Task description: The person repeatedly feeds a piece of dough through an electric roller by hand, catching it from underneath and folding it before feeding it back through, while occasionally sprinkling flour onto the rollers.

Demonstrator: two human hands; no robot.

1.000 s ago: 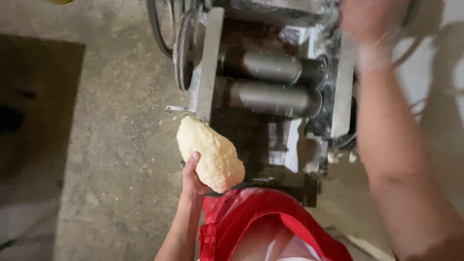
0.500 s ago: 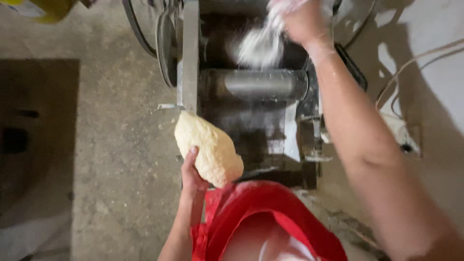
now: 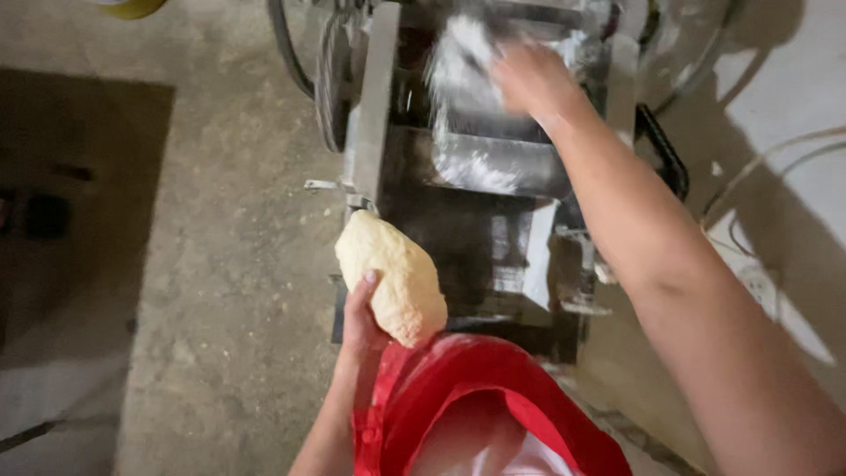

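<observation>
1. Bare concrete floor (image 3: 203,264) at nine o'clock, well apart from the work.
2. Left hand (image 3: 361,317) raised from below, grip wrapped under a pale oblong dough lump (image 3: 392,273), thumb up its side; held clear of the machine, seemingly kept off the floor and ready.
3. Metal roller machine (image 3: 370,132) at twelve o'clock, roller (image 3: 502,163) dusted white.
4. Right hand (image 3: 533,79) stretched forward over the roller amid a blurred cloud of flour (image 3: 463,53); grip's opening impossible to tell.
</observation>
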